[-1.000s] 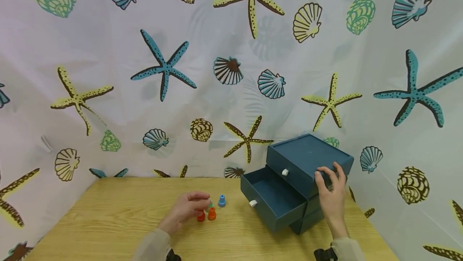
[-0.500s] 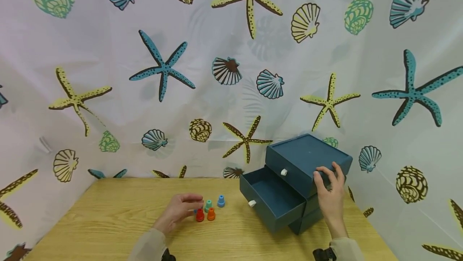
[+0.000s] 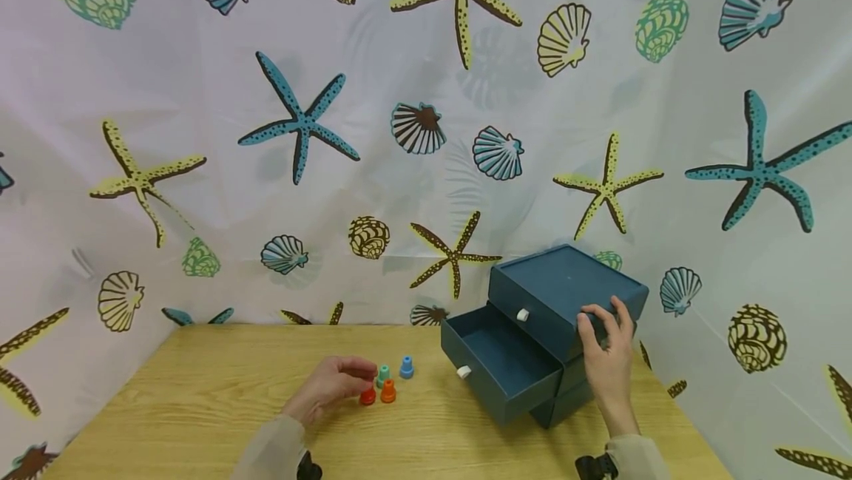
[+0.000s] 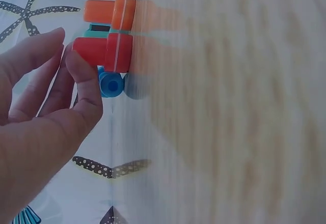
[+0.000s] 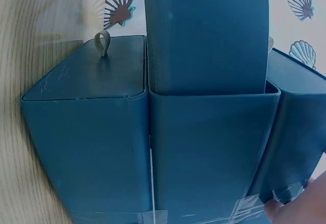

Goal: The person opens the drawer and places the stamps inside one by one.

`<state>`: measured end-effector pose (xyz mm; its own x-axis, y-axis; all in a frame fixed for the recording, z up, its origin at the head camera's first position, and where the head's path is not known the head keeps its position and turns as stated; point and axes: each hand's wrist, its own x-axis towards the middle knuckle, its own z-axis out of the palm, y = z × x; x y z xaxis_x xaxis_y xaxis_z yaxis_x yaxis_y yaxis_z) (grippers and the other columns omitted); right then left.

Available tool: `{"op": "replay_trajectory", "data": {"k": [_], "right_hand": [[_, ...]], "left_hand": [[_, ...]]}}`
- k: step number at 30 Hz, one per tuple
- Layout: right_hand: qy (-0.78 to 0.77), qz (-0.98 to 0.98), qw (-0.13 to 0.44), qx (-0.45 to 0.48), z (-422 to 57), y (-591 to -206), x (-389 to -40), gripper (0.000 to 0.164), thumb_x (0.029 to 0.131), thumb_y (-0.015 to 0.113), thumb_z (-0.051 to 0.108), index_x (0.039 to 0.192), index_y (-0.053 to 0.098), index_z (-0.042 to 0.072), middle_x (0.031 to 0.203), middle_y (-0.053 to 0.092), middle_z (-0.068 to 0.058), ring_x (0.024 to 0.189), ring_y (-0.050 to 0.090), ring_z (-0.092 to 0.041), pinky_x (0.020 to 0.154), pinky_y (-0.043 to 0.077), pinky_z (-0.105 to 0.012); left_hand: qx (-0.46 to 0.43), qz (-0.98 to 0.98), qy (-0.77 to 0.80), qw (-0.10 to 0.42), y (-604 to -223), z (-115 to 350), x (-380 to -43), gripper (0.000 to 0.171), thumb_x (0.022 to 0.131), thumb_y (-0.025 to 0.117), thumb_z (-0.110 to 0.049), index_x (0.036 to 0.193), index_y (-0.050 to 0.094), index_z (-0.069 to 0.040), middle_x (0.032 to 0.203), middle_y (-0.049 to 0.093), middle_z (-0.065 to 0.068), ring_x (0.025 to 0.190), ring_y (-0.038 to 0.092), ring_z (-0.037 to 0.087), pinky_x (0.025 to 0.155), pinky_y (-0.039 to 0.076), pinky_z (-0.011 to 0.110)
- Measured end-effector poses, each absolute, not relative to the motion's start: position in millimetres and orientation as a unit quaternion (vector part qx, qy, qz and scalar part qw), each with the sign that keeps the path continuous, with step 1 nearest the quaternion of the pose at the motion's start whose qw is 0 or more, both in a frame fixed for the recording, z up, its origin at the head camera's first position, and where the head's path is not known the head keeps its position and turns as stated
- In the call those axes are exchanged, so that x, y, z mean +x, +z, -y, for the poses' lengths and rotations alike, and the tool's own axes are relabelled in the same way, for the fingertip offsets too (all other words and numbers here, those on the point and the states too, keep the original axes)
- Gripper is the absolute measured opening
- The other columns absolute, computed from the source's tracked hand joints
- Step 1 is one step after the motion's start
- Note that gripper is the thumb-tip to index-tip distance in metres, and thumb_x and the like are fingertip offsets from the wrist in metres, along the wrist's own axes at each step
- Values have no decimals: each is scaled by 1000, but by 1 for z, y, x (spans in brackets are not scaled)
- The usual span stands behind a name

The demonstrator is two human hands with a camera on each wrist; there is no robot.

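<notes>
My left hand (image 3: pixel 338 384) has its fingertips right at the narrow top of a red stepped peg (image 4: pixel 97 52), thumb and fingers apart. Close beside that peg stand an orange peg (image 3: pixel 388 391) and a green peg (image 3: pixel 383 375). A blue peg (image 4: pixel 111 84) with a hole in its round end shows below the red one in the left wrist view; the hand hides it in the head view. Another blue peg (image 3: pixel 407 367) stands farther back. My right hand (image 3: pixel 610 350) rests with spread, bent fingers on the near right corner of a dark blue drawer unit (image 3: pixel 569 280).
The unit's middle drawer (image 3: pixel 502 362) is pulled out toward the table's middle, with nothing visible inside. Small pale pull tabs (image 3: pixel 523 315) mark the drawer fronts. A wooden table (image 3: pixel 220 399) meets a shell-patterned cloth (image 3: pixel 426 191) behind.
My left hand first drew back leftward from above the pegs, then came slightly right to the red peg, covering the blue one beside it. The right hand and drawer unit stay put.
</notes>
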<state>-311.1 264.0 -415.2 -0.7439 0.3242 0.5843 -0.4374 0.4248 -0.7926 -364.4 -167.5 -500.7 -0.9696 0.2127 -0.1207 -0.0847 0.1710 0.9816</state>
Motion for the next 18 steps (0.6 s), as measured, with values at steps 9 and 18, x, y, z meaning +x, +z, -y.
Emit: {"op": "replay_trajectory", "data": {"k": [9,18], "right_hand": [[535,766,355,36,-264,-415,-311,32,100,57,33,122,62,9,162,19,-6,147,18,-39,106,26,-68],[532,767,357,36,-264,-416,-311,32,100,56,32,122,62,9,162,19,-6,147,18,-39,106,26,-68]], "left_hand": [[68,-770,622,124,-498,165,-363,37,86,66,7,123,62,8,123,63,24,101,65,23,82,56,38],[86,-759,632,129,-498,161,-361,40,84,61,15,124,58,12,119,64,24,106,65,32,85,57,42]]}}
